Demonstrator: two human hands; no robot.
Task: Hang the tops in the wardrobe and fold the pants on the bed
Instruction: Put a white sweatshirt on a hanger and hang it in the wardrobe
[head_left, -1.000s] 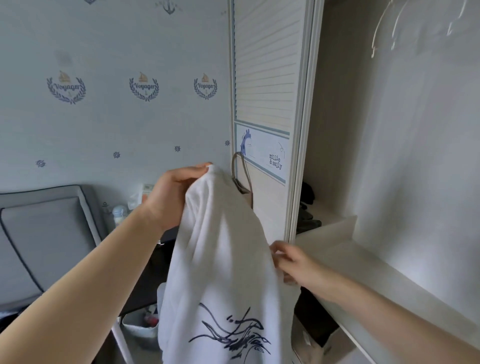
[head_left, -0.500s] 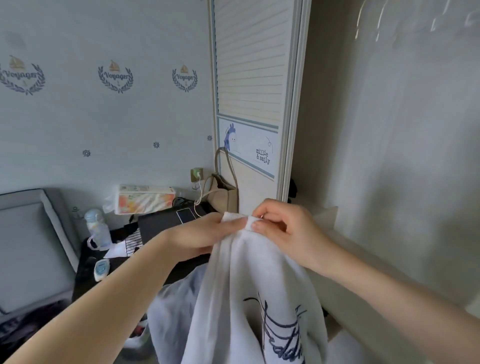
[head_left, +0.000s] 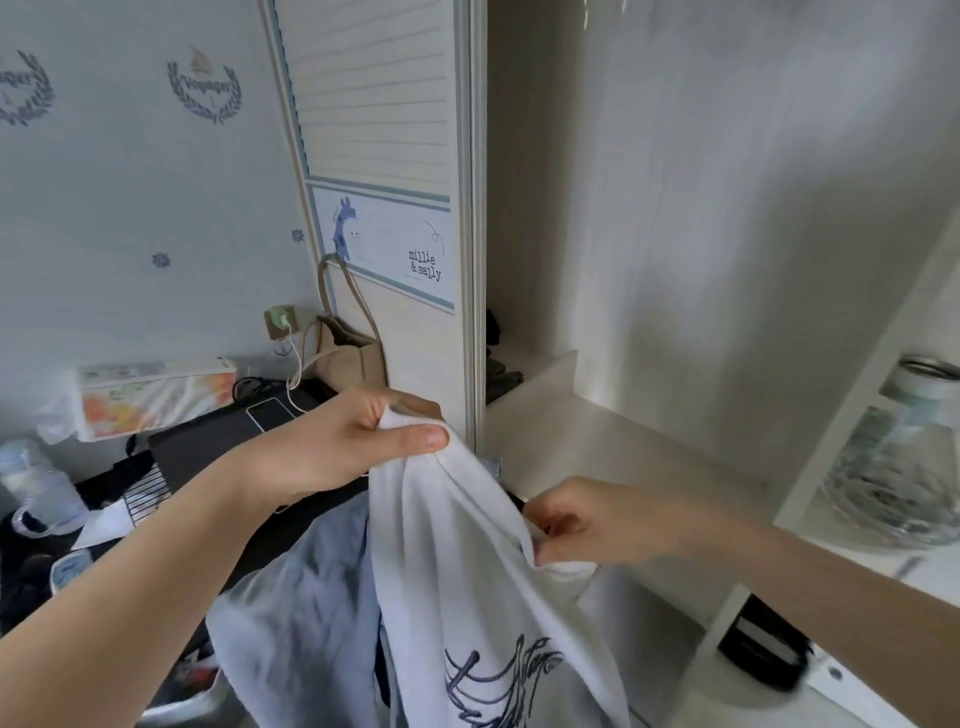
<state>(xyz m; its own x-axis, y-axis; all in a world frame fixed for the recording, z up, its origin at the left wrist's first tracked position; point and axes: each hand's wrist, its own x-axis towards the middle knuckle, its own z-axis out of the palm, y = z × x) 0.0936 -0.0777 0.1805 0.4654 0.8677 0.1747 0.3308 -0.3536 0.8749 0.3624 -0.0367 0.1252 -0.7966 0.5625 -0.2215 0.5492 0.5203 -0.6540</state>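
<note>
A white top (head_left: 467, 561) with a dark blue line print hangs in front of me at the wardrobe's open edge. My left hand (head_left: 353, 441) pinches its upper edge between thumb and fingers. My right hand (head_left: 587, 525) grips the fabric lower down and to the right, fingers curled into a fold. A light blue garment (head_left: 301, 623) hangs behind and left of the white top. The open wardrobe (head_left: 675, 260) stands at right; faint hanger shapes show blurred at its top edge.
The wardrobe's sliding door (head_left: 384, 208) stands just behind my left hand. A pale shelf (head_left: 597, 441) runs under my right hand. A glass jar (head_left: 904, 467) sits in a side compartment. At left, a cluttered dark desk (head_left: 208, 441) holds a tissue box (head_left: 156, 395), a bottle and a beige bag (head_left: 348, 353).
My hands, together at the top's edge half a second ago, have spread apart: the right hand moved down and right along the fabric. The view has shifted lower and rightward.
</note>
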